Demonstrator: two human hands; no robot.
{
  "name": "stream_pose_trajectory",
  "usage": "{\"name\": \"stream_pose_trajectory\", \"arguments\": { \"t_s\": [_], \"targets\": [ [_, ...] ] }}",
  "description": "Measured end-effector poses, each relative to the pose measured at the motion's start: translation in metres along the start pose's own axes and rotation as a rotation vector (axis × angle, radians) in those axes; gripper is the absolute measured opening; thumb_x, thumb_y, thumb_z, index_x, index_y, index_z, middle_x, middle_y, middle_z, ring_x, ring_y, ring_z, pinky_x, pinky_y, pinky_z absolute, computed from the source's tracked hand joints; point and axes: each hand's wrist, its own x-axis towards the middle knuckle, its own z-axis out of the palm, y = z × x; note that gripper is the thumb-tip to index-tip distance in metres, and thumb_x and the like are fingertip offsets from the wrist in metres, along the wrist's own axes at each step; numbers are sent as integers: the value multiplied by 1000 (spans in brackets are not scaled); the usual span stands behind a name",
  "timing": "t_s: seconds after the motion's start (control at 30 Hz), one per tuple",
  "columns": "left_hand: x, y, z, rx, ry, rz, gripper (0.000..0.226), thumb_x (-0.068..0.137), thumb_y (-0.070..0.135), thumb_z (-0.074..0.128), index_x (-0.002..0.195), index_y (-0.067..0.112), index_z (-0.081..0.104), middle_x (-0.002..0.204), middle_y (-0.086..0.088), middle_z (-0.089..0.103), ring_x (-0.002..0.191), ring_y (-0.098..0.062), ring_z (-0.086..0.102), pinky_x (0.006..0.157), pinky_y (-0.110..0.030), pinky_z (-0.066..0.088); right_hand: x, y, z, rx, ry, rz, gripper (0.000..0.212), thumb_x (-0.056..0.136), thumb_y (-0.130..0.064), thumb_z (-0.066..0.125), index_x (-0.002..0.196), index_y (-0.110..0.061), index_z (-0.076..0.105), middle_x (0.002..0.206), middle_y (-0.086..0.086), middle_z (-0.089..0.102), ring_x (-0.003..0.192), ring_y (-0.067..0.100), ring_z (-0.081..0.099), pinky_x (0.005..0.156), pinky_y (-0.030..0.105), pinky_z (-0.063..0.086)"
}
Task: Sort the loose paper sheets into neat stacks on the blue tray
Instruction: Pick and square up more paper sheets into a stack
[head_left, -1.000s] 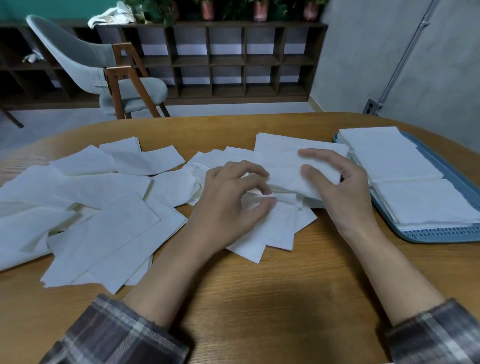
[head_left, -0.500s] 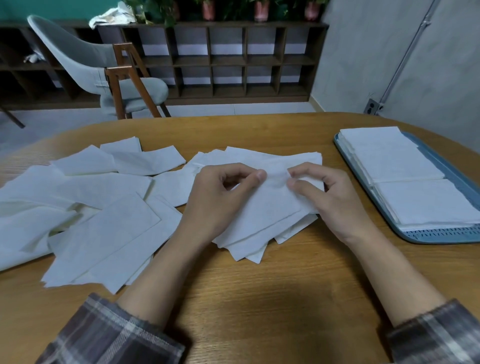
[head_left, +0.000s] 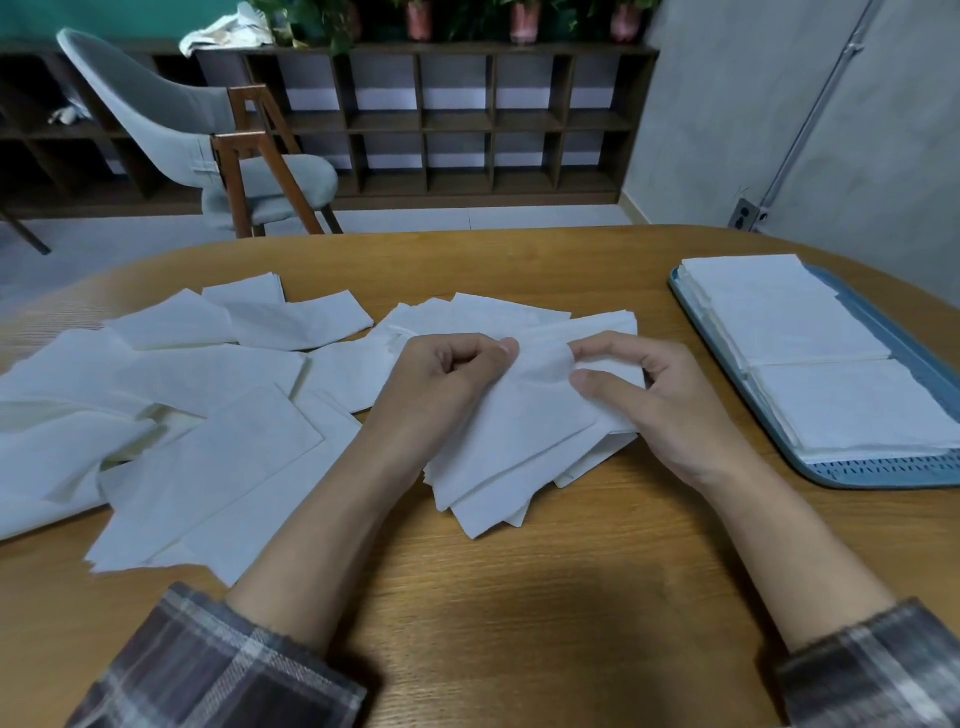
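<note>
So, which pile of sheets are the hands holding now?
The fanned pile in the middle: left hand and right hand pinch it. The scattered sheets and tray stacks lie untouched.

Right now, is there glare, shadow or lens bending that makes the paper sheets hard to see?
Head view: no glare; a soft shadow darkens the table near the camera; the wide lens makes the shelf and wall pipe lean; the white paper sheets blend, edges faint; the blue tray looks sharp.
</note>
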Motion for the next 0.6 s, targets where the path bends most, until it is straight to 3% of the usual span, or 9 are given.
{"name": "stream_pose_trajectory", "arguments": {
  "t_s": [0.13,0.23,0.33,0.43,0.6],
  "targets": [
    [1,0,0,-16,-4,-49,40,104,33,64,75,9,73,78,4,70,74,-10,64,77,-30,43,0,-1,0,-21,-10,24,17,96,-9,71,104,-21,81,107,-10,80,104,5,72,85,15,50],
    [1,0,0,-24,1,-58,41,104,33,63,80,2,71,80,2,71,75,-11,65,79,-31,45,0,-1,-1,-49,-14,31,17,95,-12,73,106,-23,81,109,-10,80,108,6,72,89,18,50],
    [1,0,1,12,8,-50,40,105,34,62,74,11,72,75,5,68,68,-7,62,72,-27,42,-1,-3,0,-50,-19,31,18,92,-22,74,109,-23,80,111,-10,80,111,7,71,93,25,49],
    [-1,1,4,103,-17,-18,40,104,38,63,72,18,74,71,1,63,64,-8,56,68,-27,39,-2,-5,2,-62,-33,20,27,89,-33,73,113,-23,80,114,-11,79,115,6,70,97,28,49],
    [-3,0,7,175,-65,16,36,102,38,66,77,16,79,73,-15,65,66,-12,51,65,-29,35,0,-1,3,-91,-6,7,17,94,-28,73,107,-20,81,110,-11,79,111,4,70,88,16,48]
  ]
}}
